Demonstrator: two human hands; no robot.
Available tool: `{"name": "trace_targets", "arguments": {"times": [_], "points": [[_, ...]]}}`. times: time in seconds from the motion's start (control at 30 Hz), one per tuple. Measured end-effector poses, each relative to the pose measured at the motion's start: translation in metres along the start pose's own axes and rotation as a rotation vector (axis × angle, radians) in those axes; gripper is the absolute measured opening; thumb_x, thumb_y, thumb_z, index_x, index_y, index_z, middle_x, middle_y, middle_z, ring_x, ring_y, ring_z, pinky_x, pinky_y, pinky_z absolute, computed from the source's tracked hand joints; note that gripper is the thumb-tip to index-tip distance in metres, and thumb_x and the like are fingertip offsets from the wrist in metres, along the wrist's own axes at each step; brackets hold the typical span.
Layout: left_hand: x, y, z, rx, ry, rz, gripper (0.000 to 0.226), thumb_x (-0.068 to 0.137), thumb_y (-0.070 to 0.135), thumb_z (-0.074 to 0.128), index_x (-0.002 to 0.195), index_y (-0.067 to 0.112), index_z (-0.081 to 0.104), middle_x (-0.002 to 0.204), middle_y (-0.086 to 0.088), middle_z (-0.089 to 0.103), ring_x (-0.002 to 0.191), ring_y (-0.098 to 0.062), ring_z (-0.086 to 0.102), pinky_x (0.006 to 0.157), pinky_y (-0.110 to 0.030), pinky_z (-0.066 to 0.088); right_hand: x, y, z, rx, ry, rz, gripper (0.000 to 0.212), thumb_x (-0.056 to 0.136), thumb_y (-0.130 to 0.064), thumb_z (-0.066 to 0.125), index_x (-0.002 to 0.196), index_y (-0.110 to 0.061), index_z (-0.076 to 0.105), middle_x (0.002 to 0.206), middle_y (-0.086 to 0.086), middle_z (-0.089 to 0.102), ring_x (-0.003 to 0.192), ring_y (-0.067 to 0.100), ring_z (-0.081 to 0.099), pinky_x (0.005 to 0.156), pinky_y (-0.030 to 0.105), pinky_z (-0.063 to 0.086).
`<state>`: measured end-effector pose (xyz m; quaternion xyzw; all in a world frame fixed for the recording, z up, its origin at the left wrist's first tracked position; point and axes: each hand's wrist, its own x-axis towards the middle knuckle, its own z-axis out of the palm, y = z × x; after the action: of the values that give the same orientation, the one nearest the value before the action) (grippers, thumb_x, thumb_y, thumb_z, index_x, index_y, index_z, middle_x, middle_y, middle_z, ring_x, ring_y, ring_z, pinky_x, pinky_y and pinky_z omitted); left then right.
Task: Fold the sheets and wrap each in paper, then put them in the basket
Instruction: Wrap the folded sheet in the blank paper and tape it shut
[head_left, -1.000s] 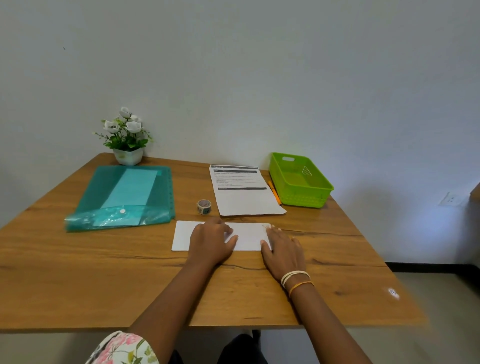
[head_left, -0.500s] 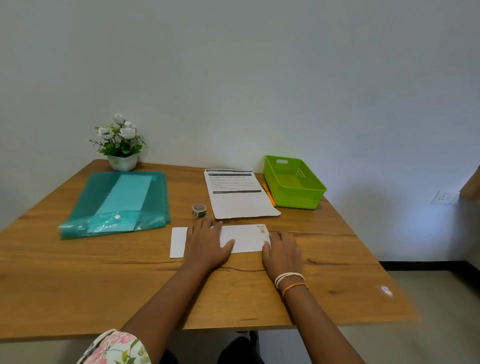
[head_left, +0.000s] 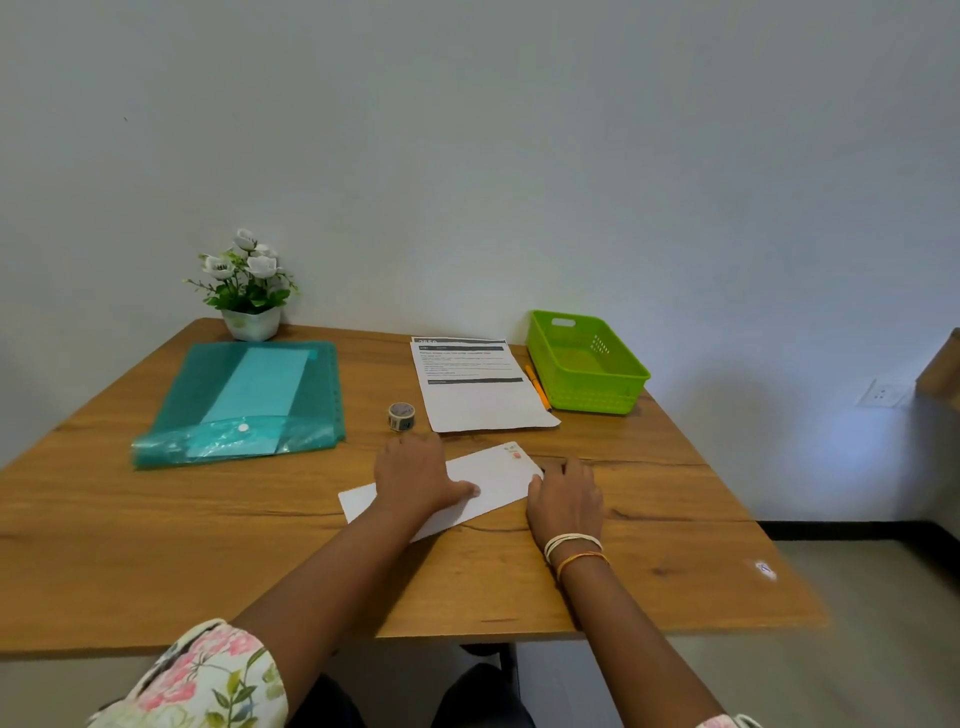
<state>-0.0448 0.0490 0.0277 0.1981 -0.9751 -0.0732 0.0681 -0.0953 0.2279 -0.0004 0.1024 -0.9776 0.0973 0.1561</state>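
Note:
A white folded paper packet (head_left: 493, 480) lies on the wooden table (head_left: 208, 545), turned so its right end points away from me. My left hand (head_left: 415, 475) lies flat on its middle and presses it down. At the packet's right end rests my right hand (head_left: 566, 493), fingers on the table and touching the edge. A printed sheet (head_left: 475, 387) sits behind the packet. The green basket (head_left: 587, 364) stands at the back right with nothing visible inside. A small tape roll (head_left: 401, 416) stands left of the printed sheet.
A teal plastic folder (head_left: 244, 402) lies on the left half of the table. A potted plant with white flowers (head_left: 247, 288) stands at the back by the wall. An orange pencil (head_left: 537, 387) lies between the printed sheet and the basket.
The white packet has rotated counter-clockwise under my hands, its right end now farther from me. Both hands have stayed on it.

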Motion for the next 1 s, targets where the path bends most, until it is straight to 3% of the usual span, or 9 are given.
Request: {"name": "trace_targets", "arguments": {"times": [0.13, 0.3, 0.4, 0.47, 0.53, 0.63, 0.77, 0.87, 1.0], "points": [[0.0, 0.011, -0.007, -0.093, -0.173, -0.16, 0.097, 0.049, 0.085, 0.069, 0.117, 0.018, 0.051, 0.109, -0.001, 0.062, 0.101, -0.021, 0.059, 0.073, -0.031, 0.046, 0.0, 0.0, 0.0, 0.019, -0.008, 0.015, 0.037, 0.098, -0.037, 0.04, 0.119, -0.016, 0.062, 0.117, 0.006, 0.055, 0.11, 0.022, 0.049, 0.088, 0.033, 0.045], [-0.001, 0.028, -0.015, -0.222, -0.334, -0.218, 0.071, 0.069, 0.067, 0.072, 0.115, 0.014, 0.058, 0.107, -0.002, 0.062, 0.098, -0.019, 0.061, 0.076, -0.027, 0.052, 0.001, 0.002, -0.002, 0.2, -0.035, 0.085, 0.041, 0.095, -0.043, 0.045, 0.121, -0.015, 0.06, 0.12, 0.008, 0.055, 0.114, 0.025, 0.047, 0.095, 0.037, 0.043], [0.006, 0.032, -0.023, -0.573, -0.444, -0.231, 0.054, 0.082, 0.045, 0.072, 0.117, 0.005, 0.059, 0.11, -0.009, 0.064, 0.098, -0.022, 0.064, 0.071, -0.027, 0.051, 0.002, 0.005, -0.011, 0.566, -0.034, 0.212, 0.037, 0.093, -0.038, 0.051, 0.118, -0.012, 0.061, 0.119, 0.009, 0.058, 0.114, 0.027, 0.051, 0.095, 0.038, 0.044], [0.01, 0.033, -0.032, -0.894, -0.452, -0.252, 0.05, 0.088, 0.034, 0.069, 0.122, -0.001, 0.057, 0.117, -0.015, 0.063, 0.105, -0.029, 0.063, 0.085, -0.036, 0.054, 0.004, 0.007, -0.017, 0.713, -0.047, 0.271, 0.035, 0.092, -0.04, 0.052, 0.111, -0.012, 0.062, 0.111, 0.007, 0.062, 0.108, 0.028, 0.056, 0.087, 0.037, 0.046], [0.015, 0.04, -0.041, -1.228, -0.394, -0.294, 0.046, 0.092, 0.024, 0.066, 0.125, -0.005, 0.054, 0.123, -0.02, 0.061, 0.11, -0.035, 0.061, 0.097, -0.046, 0.05, 0.009, 0.008, -0.028, 0.799, -0.12, 0.349, 0.04, 0.089, -0.05, 0.052, 0.107, -0.015, 0.061, 0.102, 0.003, 0.063, 0.098, 0.026, 0.058, 0.078, 0.034, 0.044], [0.024, 0.058, -0.055, -1.553, -0.233, -0.411, 0.015, 0.093, 0.016, 0.064, 0.101, 0.003, 0.06, 0.116, -0.019, 0.066, 0.1, -0.036, 0.066, 0.089, -0.05, 0.054, 0.023, 0.013, -0.052, 0.887, -0.282, 0.33, 0.039, 0.089, -0.052, 0.052, 0.084, -0.014, 0.06, 0.077, 0.0, 0.059, 0.08, 0.024, 0.055, 0.061, 0.025, 0.043], [0.041, 0.086, -0.072, -1.672, -0.086, -0.484, 0.015, 0.094, 0.016, 0.062, 0.103, 0.006, 0.059, 0.116, -0.016, 0.067, 0.098, -0.032, 0.066, 0.086, -0.048, 0.055, 0.038, 0.013, -0.076, 1.361, -0.454, 0.472, 0.011, 0.093, -0.022, 0.057, 0.09, -0.012, 0.058, 0.077, 0.005, 0.06, 0.067, 0.024, 0.059, 0.046, 0.022, 0.048], [0.052, 0.102, -0.08, -1.662, -0.251, -0.377, 0.031, 0.094, 0.027, 0.063, 0.114, 0.005, 0.059, 0.115, -0.014, 0.067, 0.099, -0.031, 0.065, 0.081, -0.043, 0.055, 0.055, 0.015, -0.087, 1.529, -0.414, 0.483, 0.014, 0.094, -0.002, 0.049, 0.105, -0.011, 0.053, 0.084, 0.007, 0.059, 0.069, 0.019, 0.057, 0.042, 0.022, 0.051], [0.061, 0.115, -0.079, -1.453, -0.437, -0.144, 0.039, 0.093, 0.046, 0.058, 0.115, 0.014, 0.056, 0.112, -0.01, 0.065, 0.098, -0.029, 0.064, 0.081, -0.04, 0.051, 0.099, 0.028, -0.096, 1.566, -0.227, 0.586, 0.018, 0.095, 0.004, 0.046, 0.107, -0.008, 0.051, 0.089, 0.011, 0.057, 0.069, 0.022, 0.056, 0.038, 0.023, 0.052]]}}
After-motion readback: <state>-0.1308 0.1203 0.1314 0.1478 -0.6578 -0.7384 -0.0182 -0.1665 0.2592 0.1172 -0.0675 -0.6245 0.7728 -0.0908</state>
